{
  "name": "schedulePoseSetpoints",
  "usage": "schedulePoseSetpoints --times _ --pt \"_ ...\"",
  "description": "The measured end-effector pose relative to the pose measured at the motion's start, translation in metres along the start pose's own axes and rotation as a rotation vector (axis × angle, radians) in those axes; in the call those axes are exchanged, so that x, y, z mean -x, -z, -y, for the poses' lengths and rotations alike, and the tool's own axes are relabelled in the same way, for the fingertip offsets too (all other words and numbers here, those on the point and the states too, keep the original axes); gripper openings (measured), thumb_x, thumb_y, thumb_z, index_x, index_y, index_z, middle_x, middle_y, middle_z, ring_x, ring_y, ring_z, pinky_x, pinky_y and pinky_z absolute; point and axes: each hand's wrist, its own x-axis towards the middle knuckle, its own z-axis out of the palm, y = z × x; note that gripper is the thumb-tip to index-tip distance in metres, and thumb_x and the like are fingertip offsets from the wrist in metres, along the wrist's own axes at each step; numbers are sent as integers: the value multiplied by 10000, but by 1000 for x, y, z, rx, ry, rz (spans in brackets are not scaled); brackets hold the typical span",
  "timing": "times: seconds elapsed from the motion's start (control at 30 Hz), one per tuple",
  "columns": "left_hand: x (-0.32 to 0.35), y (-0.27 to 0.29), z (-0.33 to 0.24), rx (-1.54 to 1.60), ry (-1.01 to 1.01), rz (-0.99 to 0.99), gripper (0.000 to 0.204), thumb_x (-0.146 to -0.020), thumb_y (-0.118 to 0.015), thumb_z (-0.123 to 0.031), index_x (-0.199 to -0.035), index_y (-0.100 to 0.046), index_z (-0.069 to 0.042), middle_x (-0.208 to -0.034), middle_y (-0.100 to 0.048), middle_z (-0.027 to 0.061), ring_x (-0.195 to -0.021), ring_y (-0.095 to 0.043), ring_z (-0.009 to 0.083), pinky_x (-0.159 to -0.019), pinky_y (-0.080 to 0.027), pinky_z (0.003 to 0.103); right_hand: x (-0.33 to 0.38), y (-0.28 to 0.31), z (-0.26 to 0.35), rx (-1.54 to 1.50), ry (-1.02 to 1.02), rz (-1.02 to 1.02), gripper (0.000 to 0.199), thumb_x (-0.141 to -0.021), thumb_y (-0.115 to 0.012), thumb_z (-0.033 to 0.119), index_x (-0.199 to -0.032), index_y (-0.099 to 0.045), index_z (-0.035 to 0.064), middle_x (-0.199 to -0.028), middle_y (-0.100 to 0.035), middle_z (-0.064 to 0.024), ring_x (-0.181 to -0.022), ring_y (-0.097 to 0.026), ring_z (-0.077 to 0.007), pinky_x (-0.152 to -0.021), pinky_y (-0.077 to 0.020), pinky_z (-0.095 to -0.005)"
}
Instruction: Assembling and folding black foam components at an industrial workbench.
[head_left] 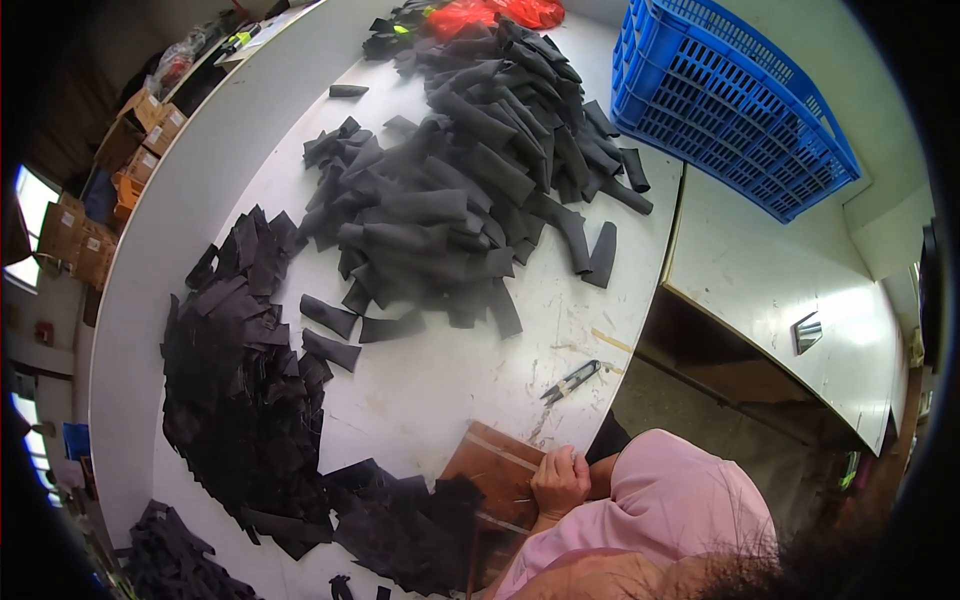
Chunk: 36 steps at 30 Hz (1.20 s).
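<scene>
Low in the frame, just right of centre: 1 hand [560, 483] curled into a loose fist, fingertips pressed onto the brown board [497, 470] at the near edge of the white surface [430, 390]; which hand, cannot tell, and the other hidden behind the pink sleeve [660, 515]. Just above it, small black snips [571, 381] lying alone on the surface. Left and lower left, a flat black fabric heap [245, 400] touching the board; upper centre, a pile of rolled dark grey pieces [480, 190]; upper right, a blue crate [730, 100].

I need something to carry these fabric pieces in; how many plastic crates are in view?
1: a blue crate at the table's far right corner, on its side. Others may be out of view.
</scene>
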Motion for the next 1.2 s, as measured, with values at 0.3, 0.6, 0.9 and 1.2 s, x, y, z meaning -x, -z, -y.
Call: schedulePoseSetpoints --times 0.3,0.6,0.9,1.2 --pt "5 -3 4 9 54 68 188 -808 -609 -171 -928 -553 -37 -781 -555 100 -672 -571 274 -559 -475 353 7 -8 -29 20 -30 46 266 -793 -582 170 -980 -557 -17 -1014 -600 -201 -945 -588 -329 -789 -473 -416" --pt "-2 4 0 98 95 -19 180 -792 -614 -110 -940 -546 -34 -765 -569 115 -639 -583 287 -548 -483 366 12 9 -45 116 -61 89 260 -796 -580 168 -976 -557 -18 -1010 -599 -201 -940 -589 -329 -784 -474 -415" --pt "-3 6 9 159 75 -56 162 -795 -601 -101 -932 -545 -34 -765 -576 120 -640 -588 290 -551 -484 370 2 46 -30 216 -23 88 254 -799 -577 167 -972 -558 -18 -1007 -599 -200 -935 -590 -329 -779 -475 -413" --pt "4 0 7 150 58 -43 140 -818 -571 -107 -932 -540 -33 -772 -586 129 -667 -598 304 -581 -489 376 -14 50 -9 320 82 98 249 -802 -575 166 -968 -558 -19 -1003 -599 -199 -931 -590 -329 -774 -476 -412"
